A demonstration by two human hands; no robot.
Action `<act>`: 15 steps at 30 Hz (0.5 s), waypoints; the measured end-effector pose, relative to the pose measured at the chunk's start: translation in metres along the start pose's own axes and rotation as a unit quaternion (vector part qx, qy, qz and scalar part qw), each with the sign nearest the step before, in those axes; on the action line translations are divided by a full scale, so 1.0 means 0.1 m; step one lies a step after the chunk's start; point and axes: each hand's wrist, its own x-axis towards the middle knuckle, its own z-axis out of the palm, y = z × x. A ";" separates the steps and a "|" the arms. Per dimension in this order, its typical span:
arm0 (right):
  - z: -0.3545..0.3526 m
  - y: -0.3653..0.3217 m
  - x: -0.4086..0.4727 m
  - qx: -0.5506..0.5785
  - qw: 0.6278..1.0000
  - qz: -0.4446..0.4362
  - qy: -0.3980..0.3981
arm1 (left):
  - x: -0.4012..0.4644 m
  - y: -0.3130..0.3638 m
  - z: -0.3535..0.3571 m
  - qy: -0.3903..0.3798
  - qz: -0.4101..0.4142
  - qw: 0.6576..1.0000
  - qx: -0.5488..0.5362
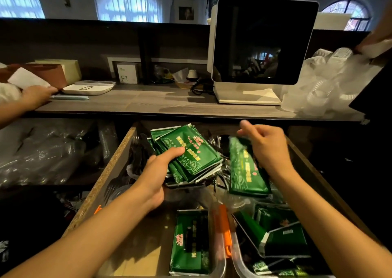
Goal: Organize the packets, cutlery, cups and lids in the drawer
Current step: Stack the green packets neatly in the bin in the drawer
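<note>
The open wooden drawer (110, 167) lies below the counter. My left hand (157, 173) grips a stack of green packets (191, 152) over the drawer's middle, thumb on top. My right hand (267, 148) pinches a single green packet (244, 171) by its upper end, hanging to the right of the stack. Black plastic cutlery (137, 152) lies along the drawer's left side. A clear tub (218, 263) at the front holds a green packet (191, 243). A second clear tub (239, 260) to its right holds several green packets (282, 233).
A white-framed screen (263, 42) stands on the counter (148, 103). Stacked clear cups (322, 86) in plastic wrap lie at the counter's right; another person's hand (375, 42) touches them. At far left another hand (36, 97) rests on the counter near a white tray (89, 88). Bagged clear lids (42, 150) fill the left shelf.
</note>
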 end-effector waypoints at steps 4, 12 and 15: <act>-0.10 -0.10 0.02 0.166 0.979 0.106 0.054 | -0.01 -0.06 0.00 -0.012 -0.003 1.000 0.026; 0.27 0.03 -0.14 -0.022 0.999 0.016 -0.034 | -0.32 -0.10 0.27 -0.115 -0.105 0.986 0.058; 0.30 0.04 -0.18 -0.093 0.995 -0.017 -0.039 | -0.40 -0.07 0.32 -0.148 -0.120 0.981 0.047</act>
